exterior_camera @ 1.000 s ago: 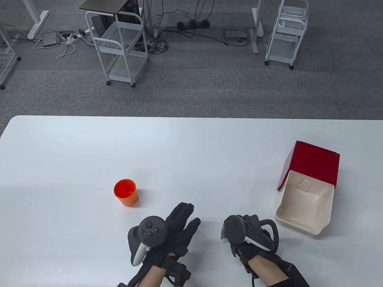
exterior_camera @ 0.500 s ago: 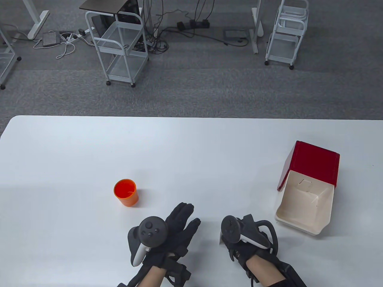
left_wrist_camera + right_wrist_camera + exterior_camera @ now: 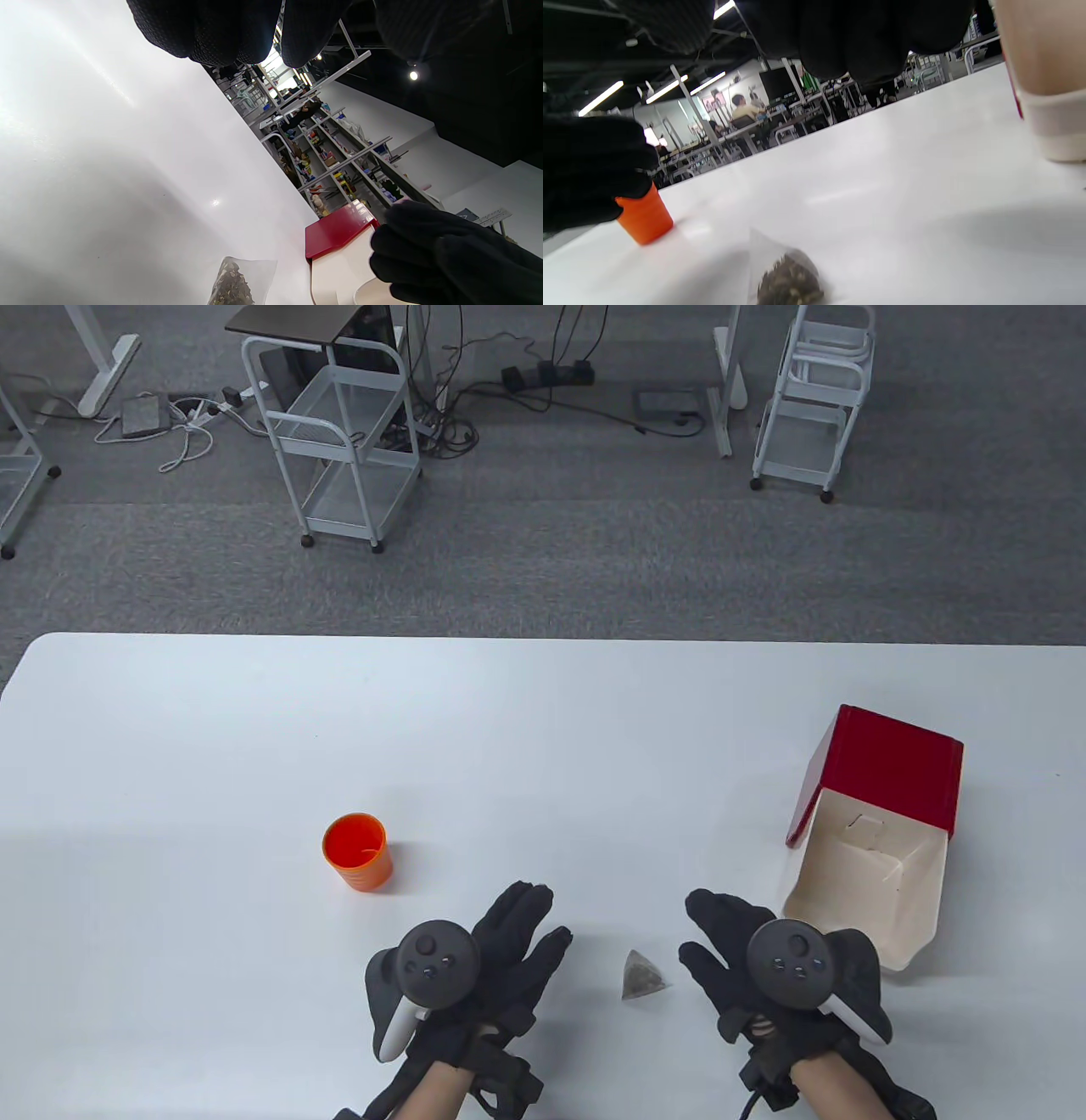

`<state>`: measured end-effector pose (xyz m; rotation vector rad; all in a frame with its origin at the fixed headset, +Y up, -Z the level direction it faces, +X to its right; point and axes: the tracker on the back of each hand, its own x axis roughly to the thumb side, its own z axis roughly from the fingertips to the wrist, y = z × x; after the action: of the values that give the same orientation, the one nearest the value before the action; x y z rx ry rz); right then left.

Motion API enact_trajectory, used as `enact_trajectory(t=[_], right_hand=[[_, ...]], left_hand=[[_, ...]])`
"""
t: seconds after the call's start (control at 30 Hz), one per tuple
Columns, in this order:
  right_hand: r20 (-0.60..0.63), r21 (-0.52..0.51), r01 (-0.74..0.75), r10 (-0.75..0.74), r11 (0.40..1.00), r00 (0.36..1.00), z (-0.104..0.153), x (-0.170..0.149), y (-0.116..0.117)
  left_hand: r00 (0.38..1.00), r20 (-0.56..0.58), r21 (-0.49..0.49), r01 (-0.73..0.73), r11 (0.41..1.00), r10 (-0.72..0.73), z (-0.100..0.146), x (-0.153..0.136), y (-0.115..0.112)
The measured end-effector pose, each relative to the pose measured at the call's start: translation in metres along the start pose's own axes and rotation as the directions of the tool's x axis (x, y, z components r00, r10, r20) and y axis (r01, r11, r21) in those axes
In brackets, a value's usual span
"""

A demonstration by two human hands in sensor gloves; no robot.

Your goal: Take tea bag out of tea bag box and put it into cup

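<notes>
A pyramid tea bag (image 3: pixel 640 976) lies on the white table (image 3: pixel 509 746) between my hands; it also shows in the left wrist view (image 3: pixel 237 281) and the right wrist view (image 3: pixel 789 279). The orange cup (image 3: pixel 357 852) stands upright, up and left of my left hand; it also shows in the right wrist view (image 3: pixel 645 218). The red tea bag box (image 3: pixel 882 831) lies on its side with its cream flap open toward me. My left hand (image 3: pixel 517 937) rests flat, fingers spread, empty. My right hand (image 3: pixel 717 937) is open and empty, just right of the tea bag, apart from it.
The open box flap (image 3: pixel 865 899) lies close to my right hand's right side. Beyond the table's far edge are white wire carts (image 3: pixel 344 432) and cables on grey carpet.
My right hand let go of the tea bag, which now lies on the table, and moved right with fingers spread. My left hand has not moved.
</notes>
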<state>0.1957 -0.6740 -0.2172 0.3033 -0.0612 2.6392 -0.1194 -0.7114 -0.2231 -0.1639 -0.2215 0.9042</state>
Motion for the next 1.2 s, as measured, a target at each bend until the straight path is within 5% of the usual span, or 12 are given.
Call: enact_trajectory(t=[0.5,0.77,0.9,1.2], right_hand=[[-0.105,-0.127,0.322,-0.335,0.938,0.936,0.028,-0.058,0.001],[-0.109,-0.141,0.322,-0.338,0.936,0.935,0.030,-0.061,-0.001],[-0.108,-0.133,0.321,-0.335,0.938,0.936,0.029,-0.061,-0.001],[-0.120,-0.105,0.302,-0.314,0.947,0.942,0.026,-0.062,0.003]], left_hand=[[1.000,-0.002,-0.017,0.003,1.000,-0.003,-0.001,0.002,-0.003],[0.988,-0.002,-0.096,0.156,0.983,-0.157,-0.011,0.023,-0.025],[0.930,0.017,-0.154,0.364,0.919,-0.366,-0.024,0.046,-0.048],[0.696,0.042,-0.276,0.697,0.662,-0.716,-0.053,0.064,-0.104]])
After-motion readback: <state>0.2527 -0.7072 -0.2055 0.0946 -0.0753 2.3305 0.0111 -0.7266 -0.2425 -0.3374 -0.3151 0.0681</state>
